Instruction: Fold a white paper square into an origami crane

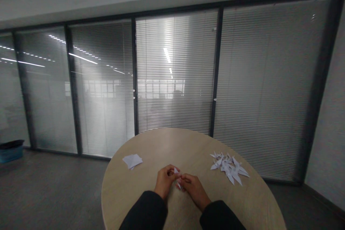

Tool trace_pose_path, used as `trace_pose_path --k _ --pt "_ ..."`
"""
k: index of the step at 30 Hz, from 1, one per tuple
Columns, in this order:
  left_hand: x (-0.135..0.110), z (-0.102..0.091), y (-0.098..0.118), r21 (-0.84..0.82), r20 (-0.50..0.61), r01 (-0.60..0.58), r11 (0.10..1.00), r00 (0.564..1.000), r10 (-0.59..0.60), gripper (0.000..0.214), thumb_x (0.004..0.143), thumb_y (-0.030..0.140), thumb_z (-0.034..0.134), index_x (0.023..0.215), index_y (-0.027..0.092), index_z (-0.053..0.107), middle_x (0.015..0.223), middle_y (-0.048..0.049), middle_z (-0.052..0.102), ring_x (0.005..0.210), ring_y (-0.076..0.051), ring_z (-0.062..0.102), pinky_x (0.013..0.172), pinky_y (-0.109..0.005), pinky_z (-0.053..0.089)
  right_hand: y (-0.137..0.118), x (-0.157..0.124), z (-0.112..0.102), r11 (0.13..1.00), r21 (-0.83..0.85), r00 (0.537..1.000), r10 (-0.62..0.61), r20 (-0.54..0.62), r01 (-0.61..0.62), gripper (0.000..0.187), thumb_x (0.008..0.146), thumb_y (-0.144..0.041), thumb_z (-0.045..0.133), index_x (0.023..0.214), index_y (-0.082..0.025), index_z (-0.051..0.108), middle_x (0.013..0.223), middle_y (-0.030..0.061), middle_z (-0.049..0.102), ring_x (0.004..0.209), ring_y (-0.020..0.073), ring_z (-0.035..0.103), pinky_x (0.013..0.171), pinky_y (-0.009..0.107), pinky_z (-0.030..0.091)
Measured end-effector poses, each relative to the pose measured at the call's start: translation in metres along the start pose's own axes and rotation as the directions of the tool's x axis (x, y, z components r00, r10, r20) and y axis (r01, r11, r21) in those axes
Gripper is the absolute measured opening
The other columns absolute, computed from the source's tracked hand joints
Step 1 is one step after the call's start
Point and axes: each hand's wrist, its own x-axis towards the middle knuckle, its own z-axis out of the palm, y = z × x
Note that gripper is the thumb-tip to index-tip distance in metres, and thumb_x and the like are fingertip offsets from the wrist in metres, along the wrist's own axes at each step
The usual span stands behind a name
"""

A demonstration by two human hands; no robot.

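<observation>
My left hand (165,180) and my right hand (194,187) meet over the middle of a round wooden table (151,201). Both are closed in a pinch on one small piece of folded white paper (177,171), which pokes out between the fingertips. The hands touch each other just above the table top. Black sleeves cover both forearms. Most of the paper is hidden by my fingers.
A pile of several folded white paper figures (229,167) lies on the table to the right. A small stack of white paper sheets (132,160) lies to the left. Glass partitions with blinds (175,75) stand behind the table. A blue bin (10,150) sits on the floor far left.
</observation>
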Motion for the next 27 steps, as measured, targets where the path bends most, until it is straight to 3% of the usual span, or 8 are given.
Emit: trace_pose_path --k 9,15,27 --pt "0.0 0.002 -0.005 -0.098 -0.017 0.009 0.995 1.0 -0.011 0.023 0.058 0.028 0.074 0.072 0.012 0.066 0.052 0.0008 0.058 0.049 -0.011 0.05 0.049 -0.021 0.035 0.001 0.0 0.001 0.999 -0.041 0.999 -0.024 -0.029 0.022 0.044 0.063 -0.059 0.067 0.064 -0.015 0.061 0.06 0.0038 0.066 0.058 0.0176 0.059 0.059 0.028 0.042" --pt "0.003 0.004 -0.004 -0.178 -0.045 0.029 0.984 0.998 -0.037 0.033 0.055 0.043 0.076 0.061 0.013 0.061 0.047 0.0024 0.053 0.045 -0.009 0.046 0.046 -0.021 0.032 -0.001 -0.001 0.002 1.0 0.01 1.0 -0.021 0.022 0.021 0.044 0.065 -0.058 0.068 0.068 -0.014 0.063 0.06 0.004 0.067 0.057 0.0161 0.058 0.059 0.027 0.041" --pt "0.0 0.001 0.006 -0.057 -0.134 0.082 0.995 0.987 -0.089 0.041 0.049 0.05 0.077 0.056 0.014 0.059 0.045 0.0009 0.055 0.041 -0.01 0.045 0.043 -0.021 0.03 0.003 -0.001 0.004 1.0 -0.007 0.998 0.021 0.059 -0.021 0.048 0.067 -0.061 0.063 0.067 -0.013 0.062 0.059 0.0035 0.065 0.047 0.0109 0.05 0.047 0.023 0.035"
